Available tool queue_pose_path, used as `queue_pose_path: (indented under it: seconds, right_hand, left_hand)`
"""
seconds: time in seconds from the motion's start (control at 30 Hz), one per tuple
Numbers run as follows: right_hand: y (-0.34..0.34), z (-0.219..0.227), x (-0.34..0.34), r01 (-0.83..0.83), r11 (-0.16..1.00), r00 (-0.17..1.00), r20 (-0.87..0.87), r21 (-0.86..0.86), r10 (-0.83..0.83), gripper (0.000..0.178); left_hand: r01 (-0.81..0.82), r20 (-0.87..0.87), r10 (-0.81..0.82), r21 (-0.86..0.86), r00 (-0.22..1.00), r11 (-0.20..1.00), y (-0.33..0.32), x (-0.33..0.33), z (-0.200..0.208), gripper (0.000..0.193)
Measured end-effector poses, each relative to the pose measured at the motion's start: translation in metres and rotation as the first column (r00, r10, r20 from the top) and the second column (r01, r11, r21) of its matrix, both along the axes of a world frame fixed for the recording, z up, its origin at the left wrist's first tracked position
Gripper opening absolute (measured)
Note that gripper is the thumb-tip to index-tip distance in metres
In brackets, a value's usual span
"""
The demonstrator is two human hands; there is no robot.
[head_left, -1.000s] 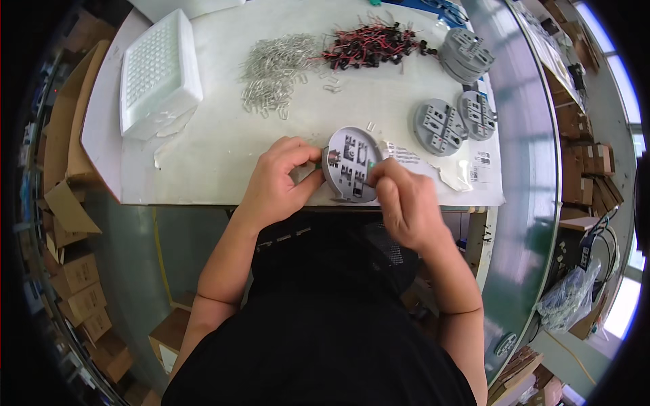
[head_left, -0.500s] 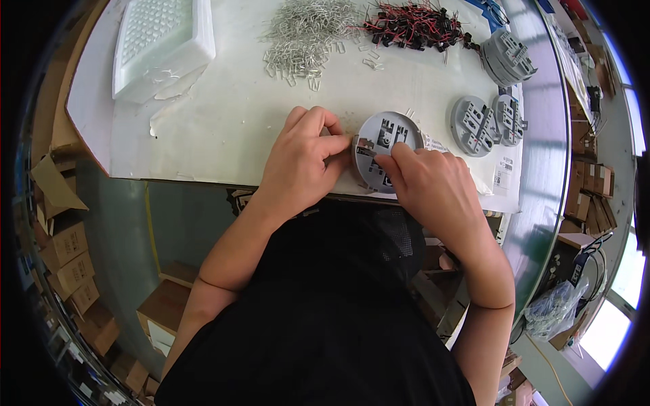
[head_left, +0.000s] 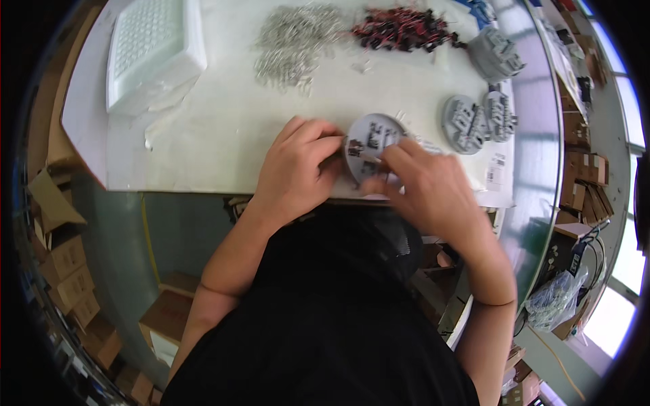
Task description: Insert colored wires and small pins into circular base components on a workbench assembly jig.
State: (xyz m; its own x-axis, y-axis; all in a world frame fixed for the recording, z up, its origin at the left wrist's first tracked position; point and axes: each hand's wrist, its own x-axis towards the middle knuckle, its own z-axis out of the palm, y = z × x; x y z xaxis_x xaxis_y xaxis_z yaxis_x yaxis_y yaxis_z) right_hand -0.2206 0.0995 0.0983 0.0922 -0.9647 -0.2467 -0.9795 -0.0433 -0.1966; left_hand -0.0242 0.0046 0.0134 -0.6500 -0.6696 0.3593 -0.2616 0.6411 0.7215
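Observation:
A round grey plastic base with dark and metal fittings inside stands tilted near the table's front edge. My left hand is closed at its left rim, thumb and forefinger pinched on the edge. Over its lower right part is my right hand, fingers curled and blurred by motion. A thin pale sliver shows by the right fingertips, too smeared to name. The right hand hides part of the base.
White foam tray at far left. Behind lie a heap of bent metal wire pieces and a pile of red-and-black wired parts. Similar grey bases lie at right, with stacked ones behind. Cardboard boxes stand at left.
My right hand has drawn slightly down, its thumb and fingers shifted off the middle of the base. My left hand stays at the rim. The whole view has shifted slightly.

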Motion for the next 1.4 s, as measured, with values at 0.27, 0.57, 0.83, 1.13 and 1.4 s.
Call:
queue_pose_path:
  seconds: [0.27,0.57,0.83,1.13,1.4]
  right_hand:
    - [0.048,-0.038,-0.06,0.44,0.328,0.79,0.187,-0.836,-0.584,0.031]
    - [0.311,-0.107,-0.476,0.825,-0.183,-0.194,0.038,-0.534,-0.98,0.052]
    - [0.044,-0.03,-0.168,0.773,0.604,0.622,0.049,-0.195,-0.781,0.043]
    - [0.027,-0.034,-0.072,0.616,0.759,0.777,0.321,-0.211,-0.541,0.032]
    - [-0.029,-0.033,-0.056,0.232,0.94,0.907,0.405,-0.251,-0.116,0.014]
  left_hand:
    - [0.023,-0.13,0.019,0.314,0.991,0.949,0.013,0.004,0.015,0.027]
    - [0.044,-0.064,-0.031,0.211,0.997,0.976,-0.003,0.021,0.009,0.05]
    - [0.037,0.193,-0.003,-0.169,0.981,0.985,0.001,-0.004,0.017,0.093]
    - [-0.031,0.204,0.1,-0.315,0.974,0.949,0.008,0.002,0.02,0.11]
    - [-0.005,0.312,0.099,-0.289,0.945,0.957,0.007,0.009,0.017,0.123]
